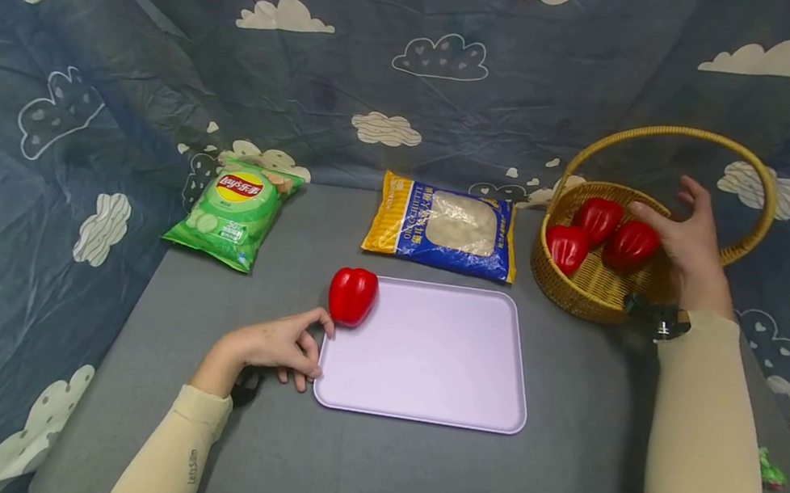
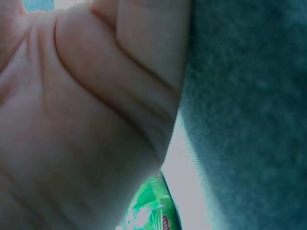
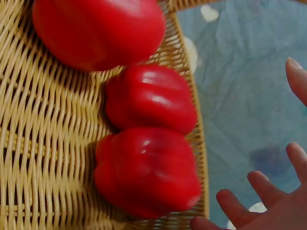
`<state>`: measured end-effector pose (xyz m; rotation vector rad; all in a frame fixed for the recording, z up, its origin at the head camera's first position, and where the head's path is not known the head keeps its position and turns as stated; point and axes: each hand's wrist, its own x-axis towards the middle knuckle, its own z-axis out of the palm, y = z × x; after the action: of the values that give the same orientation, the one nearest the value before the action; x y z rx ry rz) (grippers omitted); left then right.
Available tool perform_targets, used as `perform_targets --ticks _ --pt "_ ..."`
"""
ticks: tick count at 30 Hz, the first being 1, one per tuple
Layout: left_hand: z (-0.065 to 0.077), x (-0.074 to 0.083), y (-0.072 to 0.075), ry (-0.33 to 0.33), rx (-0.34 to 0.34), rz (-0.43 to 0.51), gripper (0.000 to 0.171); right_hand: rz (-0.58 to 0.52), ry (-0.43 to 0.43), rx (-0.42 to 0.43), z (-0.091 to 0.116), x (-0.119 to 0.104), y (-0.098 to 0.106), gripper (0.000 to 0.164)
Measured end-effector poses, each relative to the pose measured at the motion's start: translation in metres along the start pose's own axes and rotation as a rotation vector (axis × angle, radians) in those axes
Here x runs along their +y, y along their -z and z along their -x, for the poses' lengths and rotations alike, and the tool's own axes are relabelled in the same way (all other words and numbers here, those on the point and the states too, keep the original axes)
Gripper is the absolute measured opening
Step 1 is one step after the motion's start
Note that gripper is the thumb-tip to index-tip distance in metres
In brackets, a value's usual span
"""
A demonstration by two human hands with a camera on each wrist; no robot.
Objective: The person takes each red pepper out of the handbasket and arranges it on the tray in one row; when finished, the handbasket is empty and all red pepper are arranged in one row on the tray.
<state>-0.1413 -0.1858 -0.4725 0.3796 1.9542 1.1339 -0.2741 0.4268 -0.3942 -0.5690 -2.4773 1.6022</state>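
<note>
In the left wrist view, the top edge cuts off your left hand (image 2: 81, 110) and the bottom edge crops the green bag (image 2: 152, 206). In the right wrist view, your right hand (image 3: 283, 211) is cropped at lower right, the upper-left pepper (image 3: 98, 31) at the top. At the head view's lower right, a green-and-red object (image 1: 772, 472) is too small to tell.

The head view looked forward and down from above the flat grey desk (image 1: 413, 476). The right-wrist view faced closely into the round yellow-brown wicker basket (image 3: 48, 143), shared with the head view. The left-wrist view, right against the bare left grip (image 2: 86, 100), shared the glossy green plastic snack bag (image 2: 151, 203) with it.
</note>
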Motion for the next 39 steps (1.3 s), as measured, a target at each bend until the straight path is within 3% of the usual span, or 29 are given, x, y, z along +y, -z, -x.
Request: perform_targets --ticks 8,23,39 --pt "0.000 0.001 -0.001 -0.001 -0.002 0.016 0.056 -0.012 -0.117 -0.081 -0.017 0.015 0.006 0.106" --pt "0.000 0.000 -0.001 0.021 0.010 0.003 0.055 -0.072 -0.188 -0.251 -0.020 0.027 0.007 0.111" --pt "0.008 -0.002 -0.009 0.033 0.047 0.012 0.056 0.063 -0.209 -0.292 -0.026 0.039 0.005 0.108"
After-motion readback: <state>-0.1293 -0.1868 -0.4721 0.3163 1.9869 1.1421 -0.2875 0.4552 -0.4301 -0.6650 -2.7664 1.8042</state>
